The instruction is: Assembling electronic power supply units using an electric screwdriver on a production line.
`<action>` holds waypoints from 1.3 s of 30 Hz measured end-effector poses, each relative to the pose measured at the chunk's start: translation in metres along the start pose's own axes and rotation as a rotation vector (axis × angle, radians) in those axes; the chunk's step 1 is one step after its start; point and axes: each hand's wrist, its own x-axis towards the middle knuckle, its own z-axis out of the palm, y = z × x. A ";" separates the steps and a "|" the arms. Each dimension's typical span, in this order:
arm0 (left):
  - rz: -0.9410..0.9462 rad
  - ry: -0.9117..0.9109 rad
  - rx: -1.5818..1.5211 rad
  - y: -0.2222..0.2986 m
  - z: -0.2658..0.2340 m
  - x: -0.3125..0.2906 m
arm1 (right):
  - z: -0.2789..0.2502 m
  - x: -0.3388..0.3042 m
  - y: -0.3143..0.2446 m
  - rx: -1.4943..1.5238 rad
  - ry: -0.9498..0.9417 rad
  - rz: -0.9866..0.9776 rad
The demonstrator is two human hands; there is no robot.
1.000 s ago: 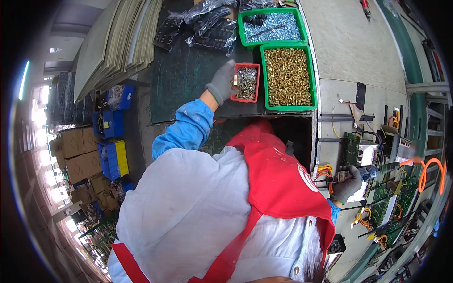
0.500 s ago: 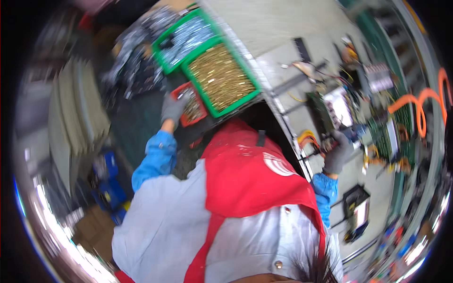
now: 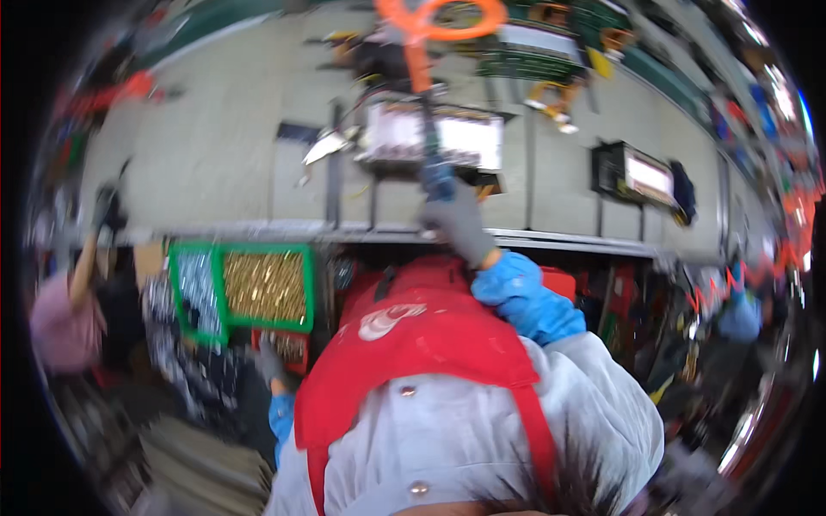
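Observation:
My right hand (image 3: 458,222), in a grey glove with a blue sleeve cuff, is raised at the bench edge and closed around a blue-handled power tool (image 3: 437,176). An orange cord (image 3: 419,47) runs up from the tool. My left hand (image 3: 269,359), also grey-gloved, reaches down to a small red tray (image 3: 292,347) of small metal parts. Motion blur hides its fingers. Beside it are a green tray of brass-coloured parts (image 3: 266,286) and a green tray of silvery parts (image 3: 195,291). My red apron and white coat fill the lower middle.
A fixture with a white-fronted box (image 3: 447,139) stands on the grey bench (image 3: 215,155) above my right hand. A black box with a bright panel (image 3: 637,172) lies to the right. One person in pink (image 3: 60,322) works at the left, another in blue (image 3: 738,316) at the right.
The view has swung round sharply, so the bench now lies across the top. My right hand has come up to the blue-handled tool. My left hand stays at the red tray.

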 end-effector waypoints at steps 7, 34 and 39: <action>0.029 0.253 -0.107 0.042 0.041 -0.015 | -0.037 -0.004 -0.017 0.074 -0.018 0.027; 0.180 -0.426 -0.202 -0.054 -0.075 -0.011 | -0.006 0.000 -0.073 0.341 -0.069 0.245; 0.364 -0.514 -0.145 0.035 -0.110 -0.064 | -0.038 -0.022 -0.054 0.373 0.033 0.240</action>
